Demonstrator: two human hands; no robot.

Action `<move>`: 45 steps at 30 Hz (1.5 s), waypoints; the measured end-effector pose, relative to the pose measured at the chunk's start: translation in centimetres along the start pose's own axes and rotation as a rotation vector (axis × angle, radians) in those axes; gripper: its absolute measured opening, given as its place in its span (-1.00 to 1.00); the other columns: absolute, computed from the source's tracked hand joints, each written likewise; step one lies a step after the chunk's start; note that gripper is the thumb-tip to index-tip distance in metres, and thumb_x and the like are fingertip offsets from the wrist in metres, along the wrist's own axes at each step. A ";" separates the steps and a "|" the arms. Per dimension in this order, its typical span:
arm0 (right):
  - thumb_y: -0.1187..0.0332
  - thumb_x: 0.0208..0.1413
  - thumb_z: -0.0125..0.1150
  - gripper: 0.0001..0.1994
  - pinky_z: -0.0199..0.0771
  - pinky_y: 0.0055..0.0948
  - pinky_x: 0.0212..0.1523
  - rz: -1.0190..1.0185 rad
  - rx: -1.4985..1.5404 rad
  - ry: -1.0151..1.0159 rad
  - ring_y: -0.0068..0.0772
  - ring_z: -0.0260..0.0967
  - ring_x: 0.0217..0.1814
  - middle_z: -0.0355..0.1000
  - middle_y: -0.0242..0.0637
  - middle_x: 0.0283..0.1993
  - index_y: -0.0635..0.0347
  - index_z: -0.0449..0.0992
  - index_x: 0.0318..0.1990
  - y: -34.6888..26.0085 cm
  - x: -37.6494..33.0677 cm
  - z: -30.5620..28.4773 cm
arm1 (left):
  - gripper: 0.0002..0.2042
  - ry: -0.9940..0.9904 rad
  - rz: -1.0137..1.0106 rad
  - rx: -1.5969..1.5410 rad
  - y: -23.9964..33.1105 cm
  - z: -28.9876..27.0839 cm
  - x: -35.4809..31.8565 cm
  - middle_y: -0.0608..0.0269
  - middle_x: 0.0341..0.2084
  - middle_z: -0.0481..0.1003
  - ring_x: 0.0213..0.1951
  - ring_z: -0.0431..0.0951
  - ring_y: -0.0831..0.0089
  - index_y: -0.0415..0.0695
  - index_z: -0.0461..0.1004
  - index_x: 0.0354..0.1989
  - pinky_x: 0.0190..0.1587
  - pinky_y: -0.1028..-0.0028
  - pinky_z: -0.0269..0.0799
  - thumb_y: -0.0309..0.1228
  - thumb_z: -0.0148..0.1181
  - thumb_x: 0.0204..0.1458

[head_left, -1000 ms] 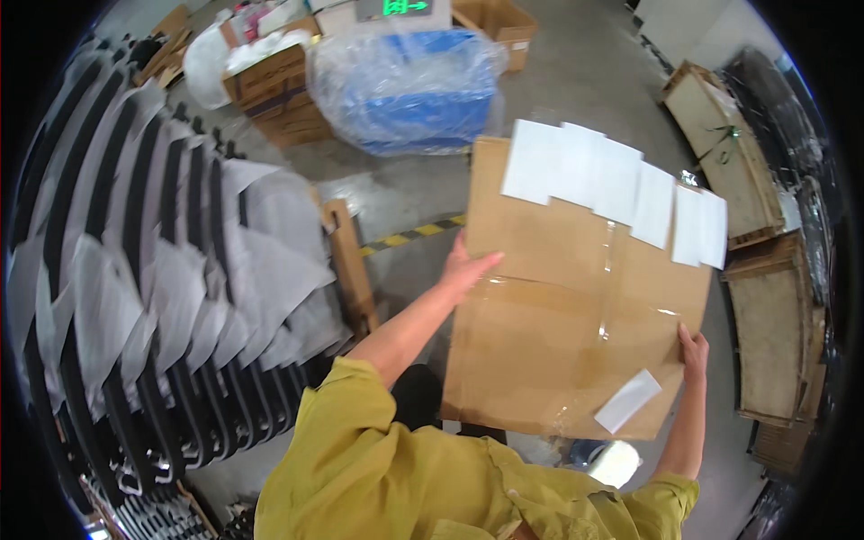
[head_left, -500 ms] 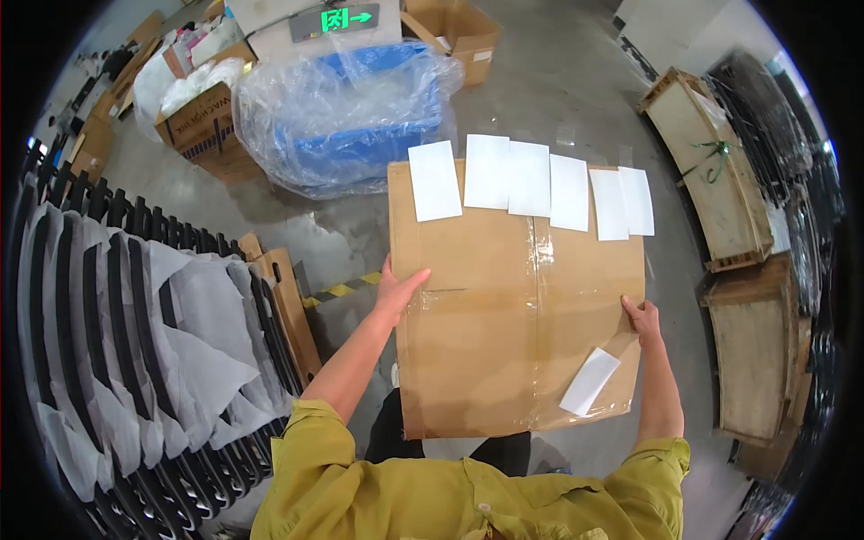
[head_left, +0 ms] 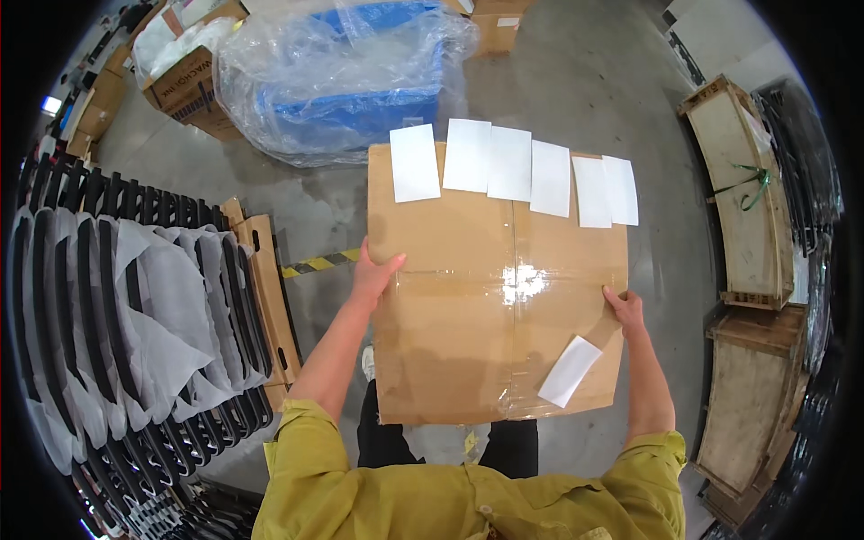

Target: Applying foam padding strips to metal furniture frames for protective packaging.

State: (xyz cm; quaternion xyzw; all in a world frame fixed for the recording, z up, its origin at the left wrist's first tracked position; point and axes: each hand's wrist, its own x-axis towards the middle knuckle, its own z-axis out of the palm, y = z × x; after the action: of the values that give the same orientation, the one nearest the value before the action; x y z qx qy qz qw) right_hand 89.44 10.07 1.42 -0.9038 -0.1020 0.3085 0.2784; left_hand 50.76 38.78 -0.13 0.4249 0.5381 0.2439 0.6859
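In front of my body I carry a flat brown cardboard sheet (head_left: 459, 333), creased across and with shiny clear tape down its middle. My left hand (head_left: 373, 274) grips its left edge, thumb on top and fingers underneath. On the opposite edge my right hand (head_left: 625, 308) holds on the same way. Several white paper slips (head_left: 511, 162) line the far edge, some sticking out past it. One more white slip (head_left: 570, 371) lies at a slant near the right corner closest to me. The fingers below the sheet are hidden.
Left stands a row of black frames (head_left: 117, 306) wrapped in white sheeting, beside a brown board (head_left: 270, 297). Ahead is a blue bin (head_left: 346, 117) under clear plastic, next to a carton (head_left: 193, 94). Wooden crates (head_left: 742, 198) line the right. Yellow-black tape (head_left: 319, 263) marks the floor.
The sheet and both hands sit slightly further left and higher in view. The surroundings have shifted too, the bin upward and the crates rightward. My grip is the same.
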 end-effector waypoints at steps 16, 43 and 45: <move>0.36 -0.17 0.18 -0.51 0.23 -0.29 -0.02 -0.701 -0.452 0.181 -0.13 0.18 0.02 0.22 -0.11 0.00 0.15 0.22 0.00 -14.1 -8.2 10.9 | -0.10 0.132 0.137 0.398 -3.2 -1.7 2.8 -0.06 0.04 0.15 0.08 0.16 0.18 -0.27 -0.11 0.15 0.09 0.39 0.07 -0.23 0.31 -0.36; 0.46 -0.07 -0.11 -0.85 0.42 -0.32 -0.33 -0.695 -1.041 0.108 -0.21 0.42 -0.32 0.43 -0.11 -0.41 0.21 0.43 -0.47 -31.6 -8.6 33.7 | -0.64 0.263 0.119 0.211 -27.0 -41.0 -39.5 0.07 -0.52 0.47 -0.46 0.49 0.25 -0.23 0.38 -0.26 -0.34 0.37 0.38 -0.25 0.16 -0.20; 0.46 -0.07 -0.11 -0.86 0.42 -0.31 -0.35 -0.697 -0.986 0.157 -0.17 0.42 -0.36 0.43 -0.11 -0.41 0.20 0.43 -0.46 -31.8 -9.0 32.8 | -0.64 0.277 0.350 0.224 -27.6 -40.9 -39.4 0.07 -0.52 0.47 -0.47 0.49 0.25 -0.24 0.38 -0.26 -0.34 0.37 0.38 -0.26 0.16 -0.20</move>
State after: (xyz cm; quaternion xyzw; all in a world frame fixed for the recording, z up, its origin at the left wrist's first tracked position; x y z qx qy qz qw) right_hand 61.82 47.53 2.43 -0.8596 -0.5021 0.0481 -0.0817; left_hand -3.14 6.37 -4.96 0.5475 0.5688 0.3537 0.5015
